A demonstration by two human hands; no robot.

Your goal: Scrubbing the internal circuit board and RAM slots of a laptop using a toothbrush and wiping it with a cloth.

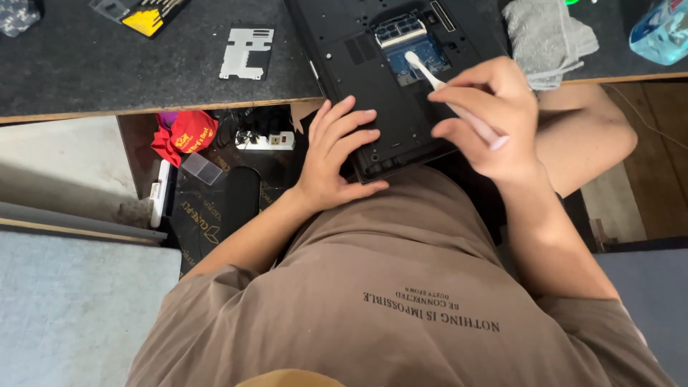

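The right hand (487, 118) is closed in a pinch on a white brush (448, 93), thumb and fingers wrapped round its handle. The brush slants up and away from the hand, and its head rests on the blue circuit board (423, 54) exposed in an open bay of the laptop (373, 93).

The laptop lies underside up, overhanging the near edge of the bench (107, 72). The left hand (333, 154) lies flat on its near corner with fingers spread and the thumb hooked under the edge, holding nothing else.

Beyond the right hand, a grey cloth (548, 36) lies crumpled on the bench, just beside the laptop. Farther to that side a pale blue bottle (663, 32) is partly cut off by the frame.

Well to the outside of the left hand, a flat metal plate (247, 54) lies on the bench, apart from the laptop. Beyond it sits a yellow and black tool case (147, 14), only partly in view.

Below the bench edge, near the left hand, a white power strip (269, 140) and a red bag (186, 136) lie on the floor among cartons.

The person wears a brown shirt (401, 287).
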